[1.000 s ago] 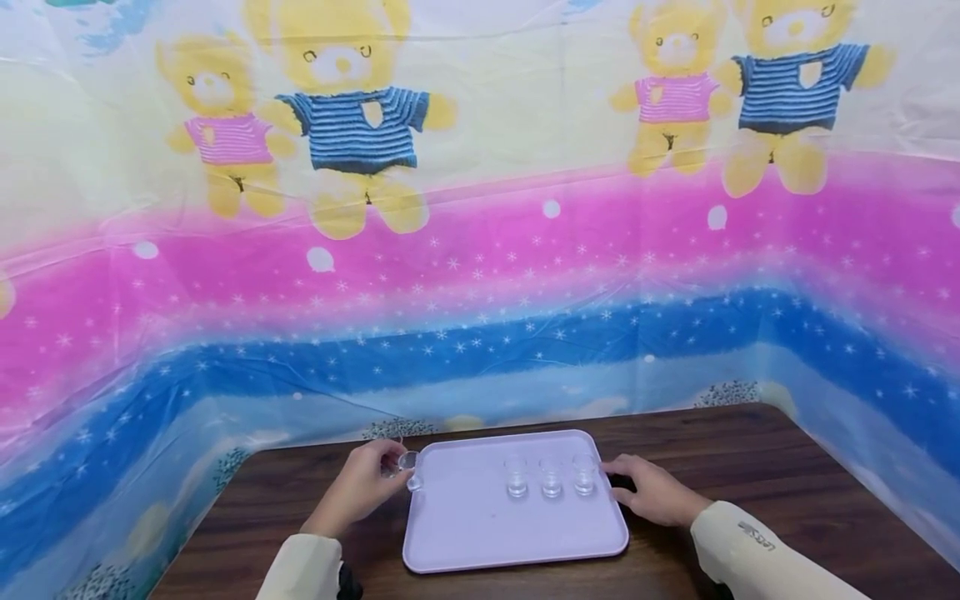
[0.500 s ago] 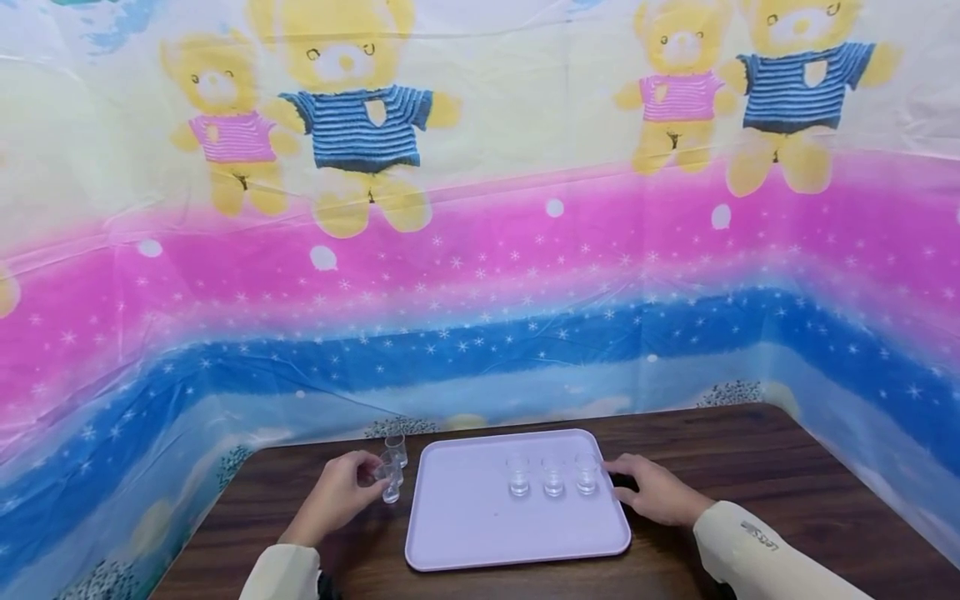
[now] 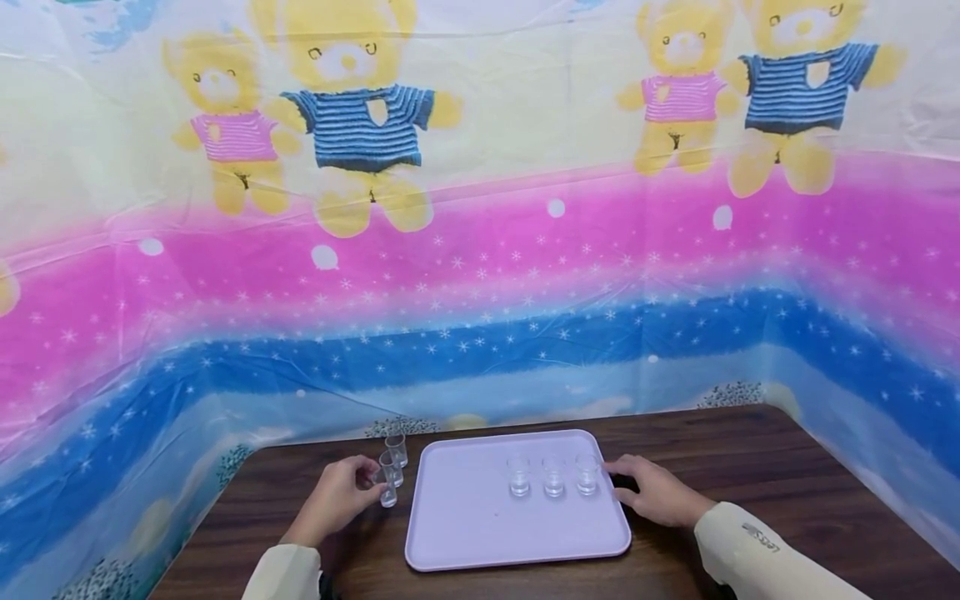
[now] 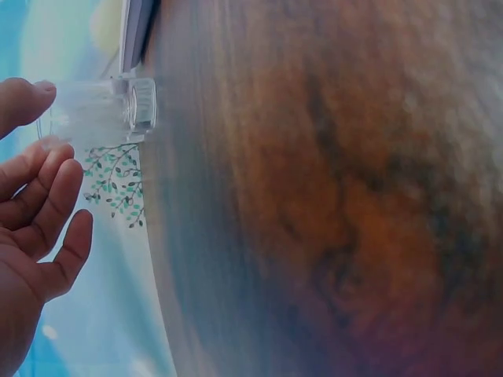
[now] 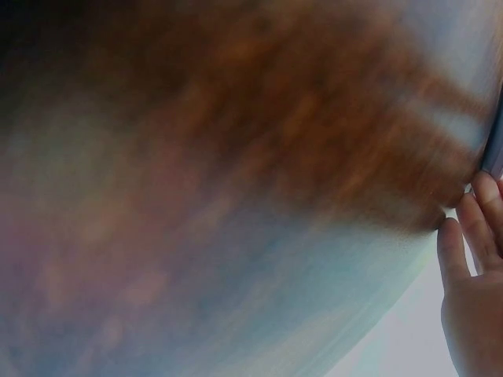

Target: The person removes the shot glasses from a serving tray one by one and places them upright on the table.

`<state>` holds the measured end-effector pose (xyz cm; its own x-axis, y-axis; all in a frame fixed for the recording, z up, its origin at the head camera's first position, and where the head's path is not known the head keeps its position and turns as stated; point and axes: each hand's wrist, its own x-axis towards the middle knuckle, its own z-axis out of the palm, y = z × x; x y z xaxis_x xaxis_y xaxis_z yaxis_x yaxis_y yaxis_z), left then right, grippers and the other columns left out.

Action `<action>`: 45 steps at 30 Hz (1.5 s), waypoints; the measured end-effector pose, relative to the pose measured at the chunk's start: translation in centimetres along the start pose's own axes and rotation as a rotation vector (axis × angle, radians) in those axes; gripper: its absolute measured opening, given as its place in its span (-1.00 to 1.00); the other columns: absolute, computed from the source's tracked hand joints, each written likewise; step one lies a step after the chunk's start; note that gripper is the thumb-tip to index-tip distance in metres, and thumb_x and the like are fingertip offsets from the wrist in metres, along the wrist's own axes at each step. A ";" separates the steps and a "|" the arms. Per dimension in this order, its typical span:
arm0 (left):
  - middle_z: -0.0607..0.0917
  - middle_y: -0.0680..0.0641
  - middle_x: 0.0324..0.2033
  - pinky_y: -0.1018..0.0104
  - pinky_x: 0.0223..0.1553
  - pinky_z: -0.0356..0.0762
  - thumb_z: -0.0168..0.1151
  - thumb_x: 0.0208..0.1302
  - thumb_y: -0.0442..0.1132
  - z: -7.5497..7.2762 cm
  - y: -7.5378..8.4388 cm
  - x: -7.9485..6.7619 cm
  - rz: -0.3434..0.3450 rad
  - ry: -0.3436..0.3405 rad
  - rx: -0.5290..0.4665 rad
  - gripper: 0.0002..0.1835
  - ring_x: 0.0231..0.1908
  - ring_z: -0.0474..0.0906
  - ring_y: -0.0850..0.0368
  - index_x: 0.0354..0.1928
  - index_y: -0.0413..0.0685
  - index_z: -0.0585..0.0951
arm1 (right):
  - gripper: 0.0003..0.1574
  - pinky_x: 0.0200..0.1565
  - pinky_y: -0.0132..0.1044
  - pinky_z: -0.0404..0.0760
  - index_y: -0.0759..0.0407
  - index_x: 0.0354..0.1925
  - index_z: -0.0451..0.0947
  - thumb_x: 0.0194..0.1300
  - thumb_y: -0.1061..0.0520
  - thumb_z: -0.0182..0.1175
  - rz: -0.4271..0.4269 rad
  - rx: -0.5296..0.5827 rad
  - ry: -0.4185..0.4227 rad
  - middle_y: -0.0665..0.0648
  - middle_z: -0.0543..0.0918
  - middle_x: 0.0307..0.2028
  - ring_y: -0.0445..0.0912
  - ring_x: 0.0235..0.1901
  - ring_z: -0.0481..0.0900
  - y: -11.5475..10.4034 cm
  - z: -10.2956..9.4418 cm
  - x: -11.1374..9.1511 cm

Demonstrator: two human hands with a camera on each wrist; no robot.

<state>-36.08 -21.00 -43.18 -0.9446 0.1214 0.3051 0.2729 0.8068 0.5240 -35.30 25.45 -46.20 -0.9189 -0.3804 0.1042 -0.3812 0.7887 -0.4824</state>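
Note:
My left hand point(image 3: 337, 500) is at the left of the table, its thumb and fingertips at opposite sides of a clear shot glass point(image 4: 141, 106), near the rim. That shot glass stands upright at the front of a short row, with two more glasses behind it, the rearmost glass point(image 3: 397, 450) nearest the back edge. To their right lies a pale lilac tray point(image 3: 465, 533) bearing three clear shot glasses side by side in its right half, among them the middle glass point(image 3: 553, 482). At the tray's right rim, my right hand point(image 3: 660, 492) rests with relaxed, extended fingers touching the edge.
The dark wooden table point(image 3: 750, 483) extends on both sides of the tray. A printed cloth point(image 3: 495, 275) with teddy bears and snowflakes hangs close behind the table and along its sides.
My left hand has carried the shot glass from over the tray's left rim leftward and down to the front of the row on the table. The right hand stays at the tray.

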 end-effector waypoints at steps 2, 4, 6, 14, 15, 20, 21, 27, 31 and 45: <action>0.53 0.01 -0.53 0.38 -0.47 0.42 0.33 -0.15 -0.28 0.0 0.0 0.0 0.003 0.001 0.000 -0.75 -0.51 0.44 0.25 -0.38 -0.20 0.54 | -0.49 -0.11 -0.02 0.34 0.11 0.10 0.34 0.15 0.11 0.10 -0.001 0.004 -0.001 0.06 0.42 -0.10 -0.01 -0.06 0.37 0.0 0.0 0.0; 0.53 0.01 -0.52 0.38 -0.48 0.41 0.33 -0.15 -0.28 0.0 0.0 0.0 0.015 -0.003 0.003 -0.75 -0.50 0.44 0.24 -0.37 -0.20 0.54 | -0.49 -0.11 -0.01 0.34 0.11 0.10 0.34 0.15 0.11 0.11 -0.001 0.008 -0.001 0.07 0.42 -0.10 0.00 -0.06 0.37 0.0 -0.1 0.0; 0.52 0.01 -0.50 0.37 -0.46 0.41 0.34 -0.16 -0.26 -0.1 0.0 0.0 0.020 -0.002 0.006 -0.73 -0.49 0.44 0.23 -0.36 -0.19 0.54 | -0.48 -0.11 -0.01 0.34 0.12 0.10 0.34 0.15 0.12 0.11 -0.001 0.011 -0.002 0.07 0.42 -0.10 0.00 -0.06 0.37 -0.1 -0.1 0.0; 0.52 0.00 -0.37 0.23 -0.29 0.38 0.36 -0.18 -0.14 -0.7 0.6 0.0 0.118 0.086 0.048 -0.61 -0.31 0.39 0.13 -0.25 -0.16 0.55 | -0.48 -0.11 -0.02 0.34 0.13 0.10 0.34 0.15 0.11 0.11 -0.006 0.013 -0.007 0.06 0.42 -0.10 0.00 -0.06 0.38 -0.1 -0.1 -0.1; 0.52 -0.02 -0.36 0.23 -0.28 0.38 0.36 -0.17 -0.15 -0.7 0.9 0.1 0.135 0.093 0.047 -0.61 -0.30 0.39 0.12 -0.25 -0.16 0.54 | -0.48 -0.11 -0.02 0.34 0.13 0.10 0.34 0.15 0.11 0.11 -0.008 0.013 -0.007 0.06 0.42 -0.10 0.00 -0.06 0.37 -0.1 -0.1 -0.1; 0.51 0.00 -0.38 0.27 -0.33 0.40 0.36 -0.17 -0.18 -0.4 2.5 0.5 0.207 0.105 0.028 -0.65 -0.33 0.41 0.09 -0.27 -0.12 0.55 | -0.48 -0.10 -0.01 0.33 0.12 0.10 0.34 0.14 0.11 0.11 -0.004 0.018 -0.007 0.08 0.42 -0.08 0.01 -0.04 0.36 0.1 -0.1 -0.1; 0.51 0.02 -0.38 0.28 -0.35 0.39 0.36 -0.17 -0.18 -0.2 2.8 0.7 0.214 0.104 0.026 -0.66 -0.34 0.41 0.10 -0.27 -0.09 0.55 | -0.48 -0.10 -0.01 0.33 0.12 0.10 0.34 0.14 0.11 0.11 -0.002 0.018 -0.008 0.07 0.41 -0.07 0.01 -0.04 0.36 0.2 -0.1 -0.1; 0.49 0.10 -0.39 0.31 -0.36 0.37 0.34 -0.13 -0.16 0.8 4.6 1.2 0.230 0.090 0.019 -0.69 -0.38 0.36 0.23 -0.26 -0.01 0.54 | -0.48 -0.10 -0.01 0.33 0.09 0.11 0.34 0.14 0.09 0.11 0.011 0.017 -0.010 0.05 0.41 -0.07 0.00 -0.04 0.36 0.2 0.0 0.0; 0.47 0.13 -0.41 0.30 -0.36 0.36 0.33 -0.11 -0.14 1.5 5.5 1.5 0.259 0.071 0.022 -0.69 -0.37 0.34 0.21 -0.25 0.00 0.54 | -0.48 -0.09 -0.01 0.33 0.08 0.10 0.35 0.14 0.08 0.12 0.019 0.016 -0.007 0.05 0.41 -0.07 0.00 -0.04 0.36 0.0 -0.1 0.0; 0.49 0.05 -0.34 0.27 -0.32 0.37 0.30 -0.08 -0.14 4.0 7.6 2.1 0.351 -0.006 0.018 -0.65 -0.28 0.38 0.12 -0.20 -0.08 0.53 | -0.47 -0.09 0.00 0.33 0.09 0.11 0.34 0.14 0.07 0.12 0.025 0.026 -0.020 0.08 0.40 -0.04 0.02 -0.02 0.35 -0.3 -0.4 -0.1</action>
<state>-36.75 -12.32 -41.70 -0.7949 0.3961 0.4596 0.5778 0.7253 0.3742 -35.09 25.44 -45.76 -0.9260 -0.3703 0.0742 -0.3547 0.7853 -0.5075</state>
